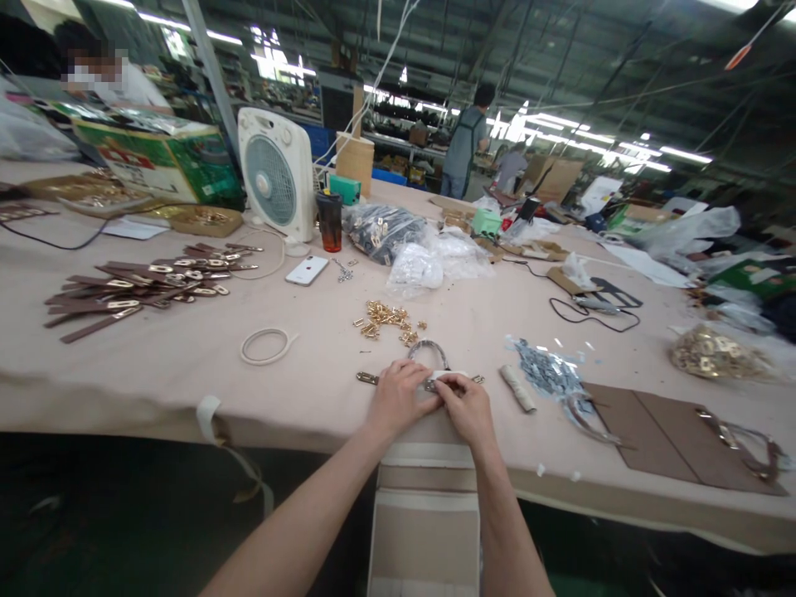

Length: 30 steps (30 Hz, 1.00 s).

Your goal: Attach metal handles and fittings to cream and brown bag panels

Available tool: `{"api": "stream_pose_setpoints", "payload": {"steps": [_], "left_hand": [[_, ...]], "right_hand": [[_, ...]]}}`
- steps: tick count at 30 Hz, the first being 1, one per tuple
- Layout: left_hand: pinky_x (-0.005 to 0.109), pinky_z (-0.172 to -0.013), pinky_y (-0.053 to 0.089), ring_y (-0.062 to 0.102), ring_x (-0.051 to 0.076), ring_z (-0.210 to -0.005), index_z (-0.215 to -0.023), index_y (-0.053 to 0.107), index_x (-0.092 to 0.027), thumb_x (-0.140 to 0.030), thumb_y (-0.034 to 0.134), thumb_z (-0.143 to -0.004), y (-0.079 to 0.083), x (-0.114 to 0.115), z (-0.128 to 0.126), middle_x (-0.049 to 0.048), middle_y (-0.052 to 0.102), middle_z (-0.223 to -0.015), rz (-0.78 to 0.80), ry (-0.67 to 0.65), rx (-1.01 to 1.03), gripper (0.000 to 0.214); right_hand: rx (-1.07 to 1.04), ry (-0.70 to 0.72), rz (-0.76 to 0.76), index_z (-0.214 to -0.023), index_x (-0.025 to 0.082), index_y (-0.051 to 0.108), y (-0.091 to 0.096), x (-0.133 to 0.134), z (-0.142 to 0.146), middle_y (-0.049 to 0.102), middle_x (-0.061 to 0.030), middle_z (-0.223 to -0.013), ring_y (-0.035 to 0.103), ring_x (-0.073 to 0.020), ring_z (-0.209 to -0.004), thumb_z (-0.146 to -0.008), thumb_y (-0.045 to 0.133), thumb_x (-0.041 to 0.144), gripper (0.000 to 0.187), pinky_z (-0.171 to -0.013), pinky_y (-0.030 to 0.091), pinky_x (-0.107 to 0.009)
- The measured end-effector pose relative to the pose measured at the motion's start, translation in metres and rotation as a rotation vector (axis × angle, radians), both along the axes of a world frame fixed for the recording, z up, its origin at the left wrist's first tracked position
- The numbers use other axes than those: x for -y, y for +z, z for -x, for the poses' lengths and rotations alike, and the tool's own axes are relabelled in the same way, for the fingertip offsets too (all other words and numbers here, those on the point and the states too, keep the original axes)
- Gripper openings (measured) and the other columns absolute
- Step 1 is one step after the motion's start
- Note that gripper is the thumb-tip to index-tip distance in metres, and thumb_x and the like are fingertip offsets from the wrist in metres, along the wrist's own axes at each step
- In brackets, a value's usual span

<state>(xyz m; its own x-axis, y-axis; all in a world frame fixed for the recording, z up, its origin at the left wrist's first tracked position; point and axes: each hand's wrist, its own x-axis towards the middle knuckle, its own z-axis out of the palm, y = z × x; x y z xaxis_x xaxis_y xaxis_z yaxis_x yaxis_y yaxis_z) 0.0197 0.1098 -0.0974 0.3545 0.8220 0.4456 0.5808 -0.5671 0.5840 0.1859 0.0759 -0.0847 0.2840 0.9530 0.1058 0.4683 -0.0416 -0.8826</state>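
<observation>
A pale bag panel [428, 514] hangs over the table's front edge toward me, its far end lying under my hands. Beyond my fingers arches a dark patterned handle [429, 345], and a brown strap end with a metal plate [366, 378] sticks out to the left. My left hand [396, 396] is closed on the panel's far end, thumb toward the middle. Fingers bent in a pinch, my right hand [465, 405] meets it there. A small shiny metal fitting [430, 385] shows between the fingertips; what exactly the right fingers grip is hidden.
Gold fittings [385, 317] lie loose just beyond the handle. Brown straps [149, 286], a tape roll [266, 347] and a phone [307, 270] are leftward. A fan [277, 170] stands behind. To the right are a greyish roll [517, 390], grey pieces [550, 369] and a brown panel [677, 435].
</observation>
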Motion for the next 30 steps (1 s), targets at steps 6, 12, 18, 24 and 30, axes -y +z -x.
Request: {"api": "stream_pose_setpoints", "payload": {"steps": [6,12,18,24,30], "left_hand": [[0.044,-0.104,0.048,0.057,0.027,-0.125,-0.120,0.073,-0.028,-0.041,0.080,-0.084,0.0006,-0.0003,0.0009,0.0049,0.074,-0.122,-0.005,-0.002,0.004,0.039],[0.044,-0.101,0.047,0.057,0.028,-0.125,-0.119,0.073,-0.028,-0.041,0.080,-0.084,0.0023,0.0008,0.0019,0.0054,0.075,-0.121,-0.001,-0.008,0.005,0.037],[0.045,-0.101,0.047,0.058,0.028,-0.124,-0.119,0.072,-0.028,-0.041,0.078,-0.085,0.0024,0.0013,0.0018,0.0046,0.075,-0.123,0.000,-0.002,0.002,0.037],[0.045,-0.102,0.047,0.057,0.027,-0.125,-0.120,0.072,-0.028,-0.041,0.080,-0.084,0.0014,0.0016,0.0018,0.0038,0.074,-0.124,-0.009,0.003,0.011,0.039],[0.044,-0.103,0.046,0.057,0.027,-0.125,-0.121,0.072,-0.028,-0.042,0.080,-0.085,0.0010,0.0013,0.0023,0.0037,0.074,-0.124,-0.007,-0.007,0.009,0.040]], "right_hand": [[0.042,-0.004,0.001,-0.086,0.022,0.078,0.0024,0.0005,0.0004,0.075,-0.0035,-0.076,0.061,-0.0189,-0.064,-0.083,0.069,0.048,0.028,-0.065,0.048,-0.030],[-0.046,0.017,0.029,-0.088,0.021,0.078,-0.0020,-0.0011,-0.0010,0.073,-0.0026,-0.071,0.057,-0.0173,-0.058,-0.081,0.071,0.052,0.033,-0.058,0.045,-0.029],[0.069,-0.039,0.038,-0.082,0.023,0.078,0.0030,-0.0012,0.0013,0.076,-0.0029,-0.077,0.062,-0.0189,-0.063,-0.081,0.069,0.047,0.025,-0.064,0.048,-0.030],[0.081,-0.008,0.016,-0.079,0.022,0.078,0.0040,-0.0044,-0.0011,0.075,-0.0033,-0.069,0.063,-0.0203,-0.063,-0.079,0.070,0.046,0.025,-0.060,0.047,-0.029],[0.047,-0.001,0.066,-0.082,0.021,0.077,0.0024,-0.0036,-0.0013,0.072,-0.0015,-0.064,0.062,-0.0191,-0.059,-0.082,0.068,0.048,0.028,-0.061,0.047,-0.030]]}}
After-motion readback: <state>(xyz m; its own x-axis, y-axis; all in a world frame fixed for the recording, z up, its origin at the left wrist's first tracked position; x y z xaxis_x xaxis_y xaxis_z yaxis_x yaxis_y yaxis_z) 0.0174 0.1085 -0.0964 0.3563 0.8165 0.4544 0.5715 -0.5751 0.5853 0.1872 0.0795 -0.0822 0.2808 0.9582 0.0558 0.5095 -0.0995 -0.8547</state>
